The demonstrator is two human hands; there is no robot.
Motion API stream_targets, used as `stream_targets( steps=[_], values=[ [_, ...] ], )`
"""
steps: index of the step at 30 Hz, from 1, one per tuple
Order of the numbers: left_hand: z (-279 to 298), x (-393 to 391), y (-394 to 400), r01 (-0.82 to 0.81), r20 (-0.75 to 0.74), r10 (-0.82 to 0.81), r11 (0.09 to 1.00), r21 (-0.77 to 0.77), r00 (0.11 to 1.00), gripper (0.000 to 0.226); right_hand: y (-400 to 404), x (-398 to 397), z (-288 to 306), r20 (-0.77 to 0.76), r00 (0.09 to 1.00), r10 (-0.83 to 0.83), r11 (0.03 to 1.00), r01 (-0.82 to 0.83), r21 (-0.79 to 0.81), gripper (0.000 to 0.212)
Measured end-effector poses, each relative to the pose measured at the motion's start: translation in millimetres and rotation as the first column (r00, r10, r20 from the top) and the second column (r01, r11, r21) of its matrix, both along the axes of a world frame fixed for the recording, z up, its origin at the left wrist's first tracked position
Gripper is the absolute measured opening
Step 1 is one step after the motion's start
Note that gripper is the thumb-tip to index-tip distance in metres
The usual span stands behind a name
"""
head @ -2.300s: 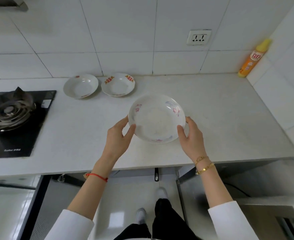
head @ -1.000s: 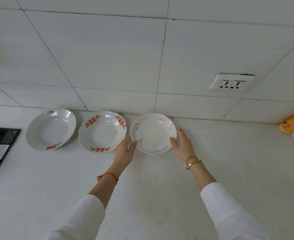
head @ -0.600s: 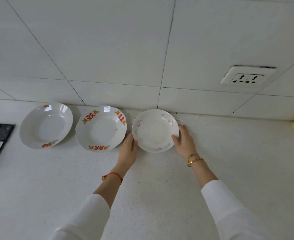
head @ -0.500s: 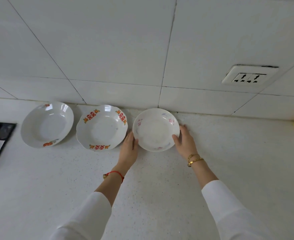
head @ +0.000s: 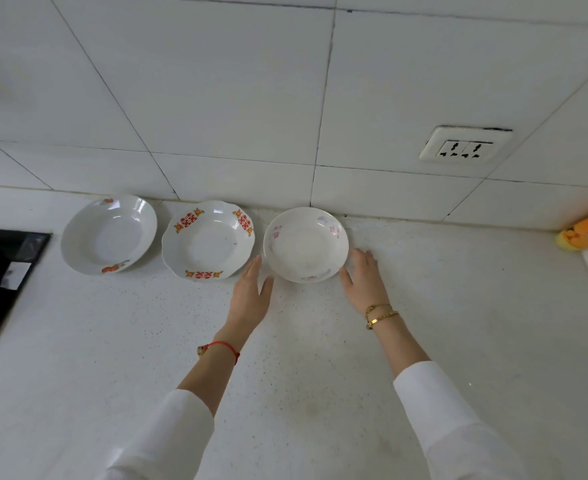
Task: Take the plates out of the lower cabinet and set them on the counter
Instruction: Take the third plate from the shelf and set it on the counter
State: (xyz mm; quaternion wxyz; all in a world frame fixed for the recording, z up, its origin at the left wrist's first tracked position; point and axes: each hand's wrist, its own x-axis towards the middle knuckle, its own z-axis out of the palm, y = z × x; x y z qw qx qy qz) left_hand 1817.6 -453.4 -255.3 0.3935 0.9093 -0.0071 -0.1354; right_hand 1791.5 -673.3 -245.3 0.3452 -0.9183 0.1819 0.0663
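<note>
- Three plates in a row on the counter (head: 320, 393), against the tiled wall (head: 251, 98): fruit-print plate (head: 108, 233), red-pattern plate (head: 208, 240), pink-flower plate (head: 306, 244).
- Left hand (head: 251, 299) open, flat, just beside the pink-flower plate's left edge, holding nothing.
- Right hand (head: 365, 282) open, fingers spread, at its right edge; contact unclear.
- Stove (head: 5, 265) far left, orange bottle (head: 587, 230) far right, socket (head: 465, 145) above.
</note>
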Motion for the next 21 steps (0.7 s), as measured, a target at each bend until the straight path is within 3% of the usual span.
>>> stream_targets(
  steps=[10, 21],
  values=[
    [70, -63, 58, 0.053, 0.197, -0.078, 0.990, 0.130, 0.977, 0.054, 23, -64, 68, 0.185, 0.979, 0.080, 0.997, -0.082, 0.004, 0.049],
    [130, -175, 133, -0.048, 0.379, -0.029, 0.980, 0.193, 0.925, 0.050, 84, -147, 115, 0.328, 0.905, 0.269, 0.962, -0.268, -0.050, 0.047]
  ],
)
